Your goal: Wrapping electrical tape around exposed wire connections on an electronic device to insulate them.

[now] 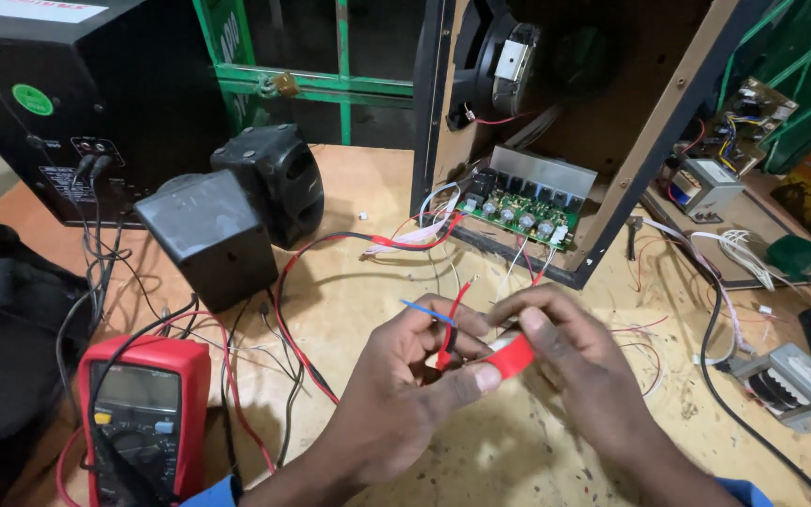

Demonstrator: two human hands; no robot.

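Closest to the person, both hands meet low over the wooden bench [518, 451]. The left hand [405, 376] has its grip pinched on a strip of red tape [511, 356], thumb pressed along the tape's near edge, and on the thin wires just behind it. The right hand [574, 352] closes its fingertips on the other end of the same tape, so the strip sits between the two hands, raised a little above the bench. A short blue wire [427, 312] and a red wire [455, 308] stick up out of the left hand's fingers.

To the left, near the bench edge, lies a red multimeter [143, 413] with black and red leads trailing around it. On the right sits a small grey transformer [795, 383].

Further back, a black box [210, 235] stands just in front of a small round black speaker [279, 178]. Right of these, an open wooden speaker cabinet [650, 122] leans with a green circuit board [515, 211] inside its lower edge, red and white wires running out of it towards the hands. A large black speaker cabinet [77, 94] stands far left, and a green metal frame [330, 84] rises behind
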